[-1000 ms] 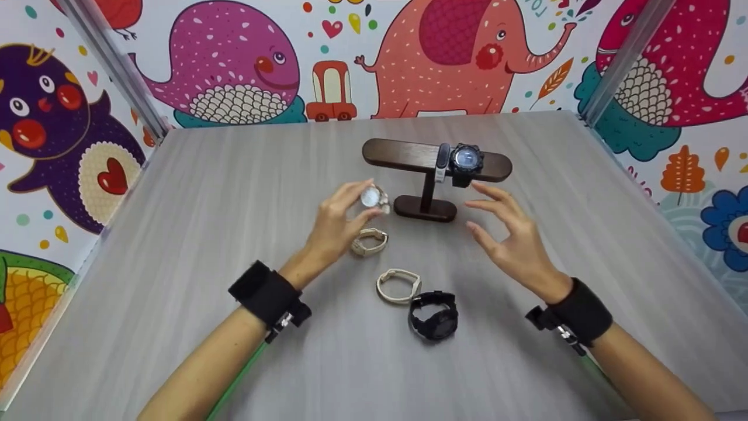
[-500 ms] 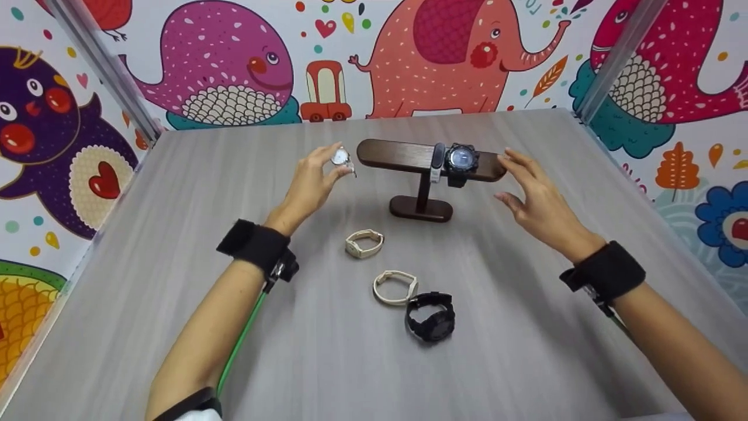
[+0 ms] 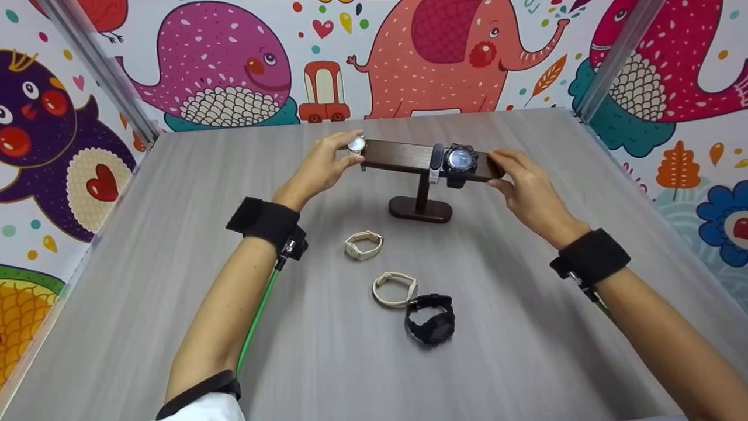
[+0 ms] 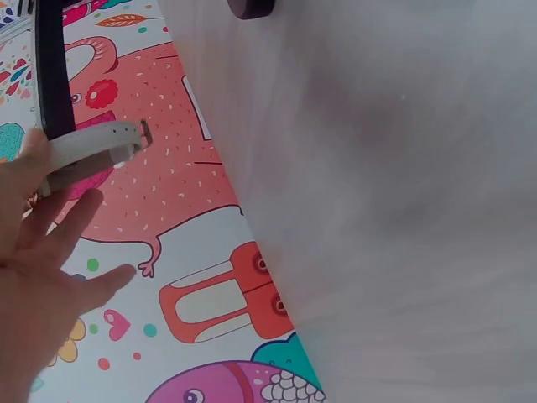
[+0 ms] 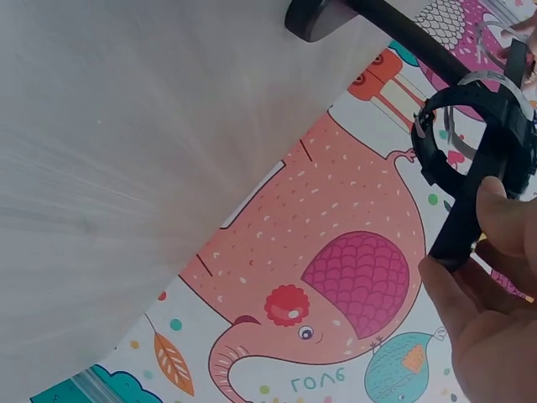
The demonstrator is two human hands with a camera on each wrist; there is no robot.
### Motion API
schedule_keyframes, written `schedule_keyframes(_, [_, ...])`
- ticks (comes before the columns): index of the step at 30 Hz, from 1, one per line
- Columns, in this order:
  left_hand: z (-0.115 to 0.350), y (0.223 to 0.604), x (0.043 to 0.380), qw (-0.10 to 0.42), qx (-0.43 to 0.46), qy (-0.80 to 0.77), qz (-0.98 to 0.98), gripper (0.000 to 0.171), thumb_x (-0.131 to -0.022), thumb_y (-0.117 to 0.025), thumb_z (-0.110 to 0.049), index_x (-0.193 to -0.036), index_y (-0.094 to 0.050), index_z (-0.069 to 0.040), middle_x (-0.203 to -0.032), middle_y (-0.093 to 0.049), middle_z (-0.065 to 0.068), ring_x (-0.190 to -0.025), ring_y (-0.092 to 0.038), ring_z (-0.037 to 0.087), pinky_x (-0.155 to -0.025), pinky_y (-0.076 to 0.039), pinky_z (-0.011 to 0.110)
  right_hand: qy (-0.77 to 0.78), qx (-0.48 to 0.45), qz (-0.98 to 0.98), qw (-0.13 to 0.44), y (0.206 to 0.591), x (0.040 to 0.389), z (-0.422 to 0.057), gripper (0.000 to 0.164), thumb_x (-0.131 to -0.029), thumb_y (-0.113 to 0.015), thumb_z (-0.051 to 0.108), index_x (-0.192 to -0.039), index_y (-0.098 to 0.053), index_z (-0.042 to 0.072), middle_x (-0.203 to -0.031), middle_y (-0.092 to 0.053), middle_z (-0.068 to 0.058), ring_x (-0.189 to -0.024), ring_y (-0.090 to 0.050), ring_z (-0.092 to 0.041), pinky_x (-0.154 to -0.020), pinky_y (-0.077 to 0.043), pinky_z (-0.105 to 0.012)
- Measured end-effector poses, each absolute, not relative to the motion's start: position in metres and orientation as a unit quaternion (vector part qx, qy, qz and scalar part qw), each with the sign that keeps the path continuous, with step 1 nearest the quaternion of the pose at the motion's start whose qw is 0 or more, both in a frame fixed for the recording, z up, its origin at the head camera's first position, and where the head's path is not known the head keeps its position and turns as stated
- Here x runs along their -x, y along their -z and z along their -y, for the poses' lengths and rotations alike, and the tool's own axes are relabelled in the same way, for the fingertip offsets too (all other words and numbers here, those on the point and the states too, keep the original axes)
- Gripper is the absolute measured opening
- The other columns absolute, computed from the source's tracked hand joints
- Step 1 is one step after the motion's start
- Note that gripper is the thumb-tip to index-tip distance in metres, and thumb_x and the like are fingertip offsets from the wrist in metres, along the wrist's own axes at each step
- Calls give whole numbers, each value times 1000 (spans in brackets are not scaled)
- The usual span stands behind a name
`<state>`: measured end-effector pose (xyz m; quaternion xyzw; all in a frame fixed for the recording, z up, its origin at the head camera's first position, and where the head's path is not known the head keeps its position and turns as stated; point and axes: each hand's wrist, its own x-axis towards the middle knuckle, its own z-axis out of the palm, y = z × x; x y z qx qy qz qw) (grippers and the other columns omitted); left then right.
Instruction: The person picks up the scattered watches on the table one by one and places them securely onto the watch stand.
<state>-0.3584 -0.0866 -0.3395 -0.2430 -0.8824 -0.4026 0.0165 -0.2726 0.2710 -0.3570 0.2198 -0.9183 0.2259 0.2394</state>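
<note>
A dark wooden watch stand point(image 3: 397, 154) with a T-shaped bar stands on the table. My left hand point(image 3: 320, 165) pinches a small light-strapped wristwatch point(image 3: 357, 144) at the bar's left end. In the left wrist view the pale strap point(image 4: 96, 143) of that watch loops round the bar's end, its buckle end free. My right hand point(image 3: 534, 190) grips the bar's right end between thumb and fingers, seen also in the right wrist view. Right of the bar's middle hang a grey fitness band point(image 3: 436, 164) and a chunky black digital watch point(image 3: 460, 159).
On the grey table point(image 3: 280, 351) in front of the stand lie a beige watch point(image 3: 363, 245), a cream band point(image 3: 395, 289) and a black watch point(image 3: 431, 320), the last two touching. Cartoon-printed panels point(image 3: 228, 64) wall the table at the back and sides.
My left hand has carried the small watch from in front of the stand up to the bar's left end. My right hand has moved to the right end and taken hold of it.
</note>
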Motion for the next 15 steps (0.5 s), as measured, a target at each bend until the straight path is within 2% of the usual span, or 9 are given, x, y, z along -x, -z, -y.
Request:
schedule_keyframes(7, [84,338,358,20,249,401,881,56,-95,-66,-20,-148,-50,-10,-152,-51,14,-141,-48,26,-120,-37,40,-227,-214,919,240,355,272,-268,47,-93,-62,-7,-139,-52,-10,-133,-57,-27,-120,-60,-40,-102,-51,-52])
schedule_keyframes(15, [80,341,359,19,247,396,884,56,-92,-70,-24,-146,-54,-16,-153,-50,9,-147,-42,24,-123,-33,40,-221,-212,922,235,356,273,-266,46,-93,-61,-10,-138,-53,-11,-133,-57,-28,-122,-57,-41,-104,-50,-53])
